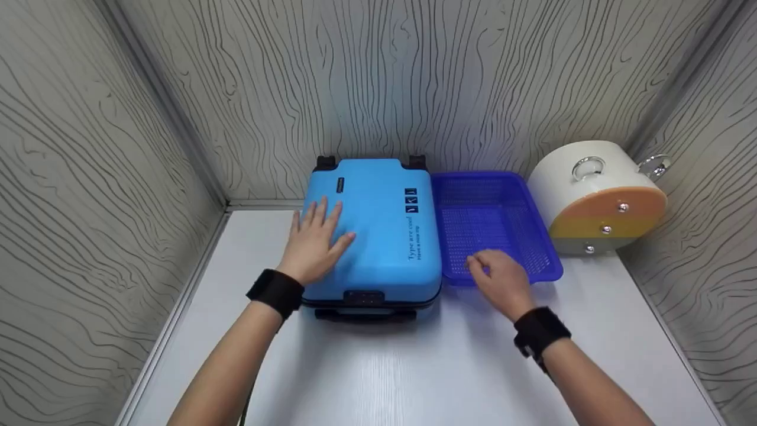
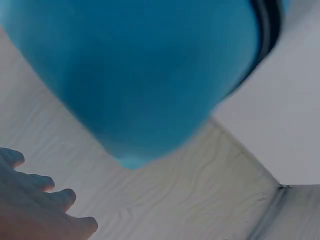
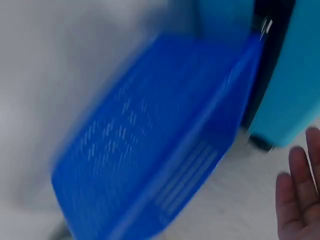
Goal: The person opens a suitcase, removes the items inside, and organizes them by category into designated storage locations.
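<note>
A bright blue suitcase (image 1: pixel 384 248) lies flat, its black handle at the near end and two black wheels at the far end. Over its left part my left hand (image 1: pixel 312 245) is spread, palm down, fingers pointing away. The suitcase's rounded corner fills the top of the left wrist view, with that hand's fingertips (image 2: pixel 62 197) at lower left. Beside the suitcase on the right stands a blue-purple perforated plastic basket (image 1: pixel 479 176). My right hand (image 1: pixel 500 281) hovers by its near edge, fingers loosely bent and holding nothing. The right wrist view is blurred, with fingers (image 3: pixel 300 175) at its right edge.
A white rounded container (image 1: pixel 559 171) with orange, yellow and grey-green bands and shiny knobs stands at the back right, next to the basket. Wood-patterned panels (image 1: pixel 378 77) enclose the white table (image 1: pixel 378 378) at the back and both sides.
</note>
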Tool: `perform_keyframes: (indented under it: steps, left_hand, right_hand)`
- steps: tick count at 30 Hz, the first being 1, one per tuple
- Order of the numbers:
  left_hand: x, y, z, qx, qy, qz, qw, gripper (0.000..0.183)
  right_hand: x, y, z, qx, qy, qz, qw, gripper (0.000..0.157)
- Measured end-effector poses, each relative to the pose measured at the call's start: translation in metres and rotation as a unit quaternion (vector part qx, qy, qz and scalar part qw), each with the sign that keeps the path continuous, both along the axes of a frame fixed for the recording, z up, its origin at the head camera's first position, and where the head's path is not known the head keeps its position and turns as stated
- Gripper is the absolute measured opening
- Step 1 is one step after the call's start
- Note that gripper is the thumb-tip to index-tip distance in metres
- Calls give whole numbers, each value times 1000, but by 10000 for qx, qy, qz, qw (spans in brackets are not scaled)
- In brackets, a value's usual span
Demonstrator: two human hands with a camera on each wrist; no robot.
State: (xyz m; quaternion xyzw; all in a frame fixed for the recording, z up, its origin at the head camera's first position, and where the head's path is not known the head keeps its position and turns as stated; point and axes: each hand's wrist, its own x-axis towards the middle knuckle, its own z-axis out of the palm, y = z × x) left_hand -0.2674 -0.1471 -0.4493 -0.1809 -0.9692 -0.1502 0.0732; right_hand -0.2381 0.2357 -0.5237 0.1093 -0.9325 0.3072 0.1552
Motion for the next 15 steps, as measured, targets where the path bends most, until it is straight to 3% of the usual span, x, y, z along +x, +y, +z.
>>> perform_keyframes:
  steps: [3,6,11,15]
  left_hand:
    - [15,27,-6,-430,65,-557,9975,86]
    - [19,50,-19,-785,151,-891,9928,102]
    - [9,70,-41,-1096,636,-892,9879,116]
    - [4,71,-54,-1158,848,-810,9863,120]
  right_hand:
    - [22,-15,-33,-593,-924,32,9940,19]
    - [27,-26,-65,-1186,-1581,-264,9799,24]
    - [15,-38,-91,-1932,-1632,-781,9643,30]
    - [8,-48,-96,-2689,-1948,-526,9418,32]
